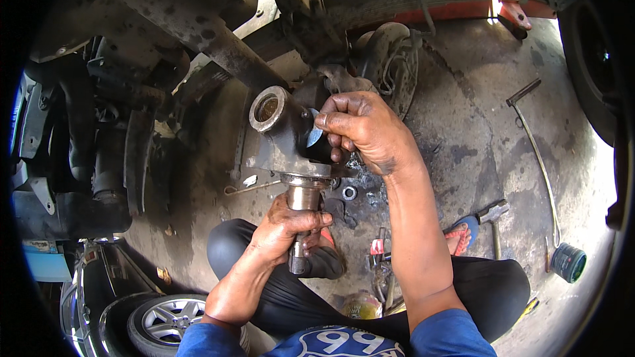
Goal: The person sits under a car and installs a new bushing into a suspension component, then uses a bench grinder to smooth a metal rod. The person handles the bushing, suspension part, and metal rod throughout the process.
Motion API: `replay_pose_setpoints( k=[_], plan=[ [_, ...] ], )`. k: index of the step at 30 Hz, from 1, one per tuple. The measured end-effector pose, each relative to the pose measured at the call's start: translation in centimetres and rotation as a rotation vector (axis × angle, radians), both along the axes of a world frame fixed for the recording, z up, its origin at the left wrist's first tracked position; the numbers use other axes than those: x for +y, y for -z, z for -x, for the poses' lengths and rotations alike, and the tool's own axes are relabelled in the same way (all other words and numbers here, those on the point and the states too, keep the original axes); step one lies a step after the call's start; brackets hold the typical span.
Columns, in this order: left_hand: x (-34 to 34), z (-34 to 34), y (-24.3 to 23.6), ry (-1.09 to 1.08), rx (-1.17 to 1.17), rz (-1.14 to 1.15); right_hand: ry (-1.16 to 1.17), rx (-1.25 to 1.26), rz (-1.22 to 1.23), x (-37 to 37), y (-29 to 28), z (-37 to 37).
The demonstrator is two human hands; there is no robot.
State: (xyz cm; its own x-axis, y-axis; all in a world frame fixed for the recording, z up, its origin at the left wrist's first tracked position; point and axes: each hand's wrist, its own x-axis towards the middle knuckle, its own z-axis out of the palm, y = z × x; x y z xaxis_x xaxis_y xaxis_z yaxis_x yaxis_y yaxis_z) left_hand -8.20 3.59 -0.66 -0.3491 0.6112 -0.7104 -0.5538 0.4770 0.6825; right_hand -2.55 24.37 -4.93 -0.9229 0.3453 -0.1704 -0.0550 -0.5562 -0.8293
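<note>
I sit under a vehicle and hold up a greasy steel yoke with a shaft [286, 139]. My left hand [286, 225] is wrapped around its lower splined shaft. My right hand [360, 129] grips the upper right side of the yoke, fingers curled over its edge. The yoke's round bearing eye [267, 108] faces up at the left. The drive shaft tube [198, 30] runs away to the upper left behind it.
A hammer [495, 215], a long bar with a socket end [539, 158] and a small green tin [568, 262] lie on the oily concrete to the right. A ring [349, 192] and pliers [378, 251] lie near my knees. A car wheel [169, 320] shows lower left.
</note>
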Motion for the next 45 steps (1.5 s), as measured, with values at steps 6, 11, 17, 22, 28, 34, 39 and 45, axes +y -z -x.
replay_pose_setpoints(
  k=[6, 11, 17, 22, 28, 34, 39, 45],
  plan=[
    [-0.1, 0.1, 0.1, -0.013, -0.013, -0.019, -0.014, 0.08, 0.041, 0.1, 0.0, 0.0],
    [-0.1, 0.2, 0.0, -0.003, -0.011, -0.003, 0.033, 0.009, -0.026, -0.2, -0.2, -0.1],
    [0.0, -0.3, 0.0, -0.015, 0.042, -0.052, 0.101, 0.02, -0.03, -0.5, -0.7, 0.4],
    [0.0, 0.0, -0.1, -0.004, 0.042, -0.016, 0.135, -0.058, -0.064, -1.2, -0.7, 0.2],
    [0.1, -0.4, -0.1, -0.007, 0.102, 0.043, 0.157, -0.03, -0.057, -1.2, -0.9, 0.4],
    [0.0, -0.5, -0.3, -0.022, 0.102, 0.051, 0.168, -0.096, -0.182, -1.3, -0.8, 0.2],
    [-0.4, 0.5, 0.0, -0.014, 0.118, 0.082, 0.103, -0.043, -0.081, 0.0, -0.3, 0.5],
    [-0.9, 1.0, 0.2, 0.001, 0.129, 0.066, 0.131, -0.028, -0.164, 0.3, -0.4, 0.3]
  ],
)
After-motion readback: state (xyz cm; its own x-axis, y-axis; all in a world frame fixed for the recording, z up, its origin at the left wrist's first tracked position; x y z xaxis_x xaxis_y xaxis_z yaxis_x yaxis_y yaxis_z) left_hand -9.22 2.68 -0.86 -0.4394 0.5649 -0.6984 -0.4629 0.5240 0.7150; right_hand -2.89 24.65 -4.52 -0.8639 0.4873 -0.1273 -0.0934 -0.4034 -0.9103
